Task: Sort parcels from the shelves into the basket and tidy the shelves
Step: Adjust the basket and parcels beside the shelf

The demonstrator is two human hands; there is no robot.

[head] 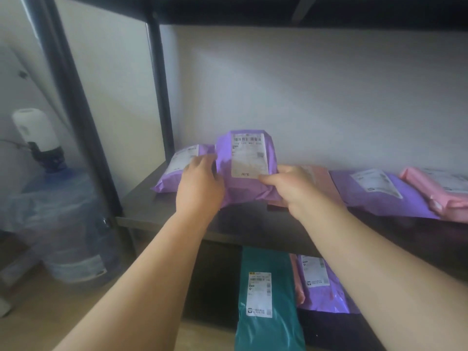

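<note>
Nearest, at 6 o'clock on the lower shelf: teal parcel [268,295], lower purple parcel [323,290] near its 2 o'clock. Higher, at centre: left hand [200,183] and right hand [291,188], fingers curled, gripping the held purple parcel [249,160] at its 9 and 3 o'clock edges, label facing out, raised over the upper shelf [164,211]. Behind it: second purple parcel [177,168] at 9 o'clock, pink parcel [323,178] at 3 o'clock. Off at 8 o'clock: water bottle [63,224].

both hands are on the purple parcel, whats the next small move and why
Probably lift the purple parcel clear of the shelf and draw it back: the left hand and right hand both grip it, tilted up, label readable.
</note>
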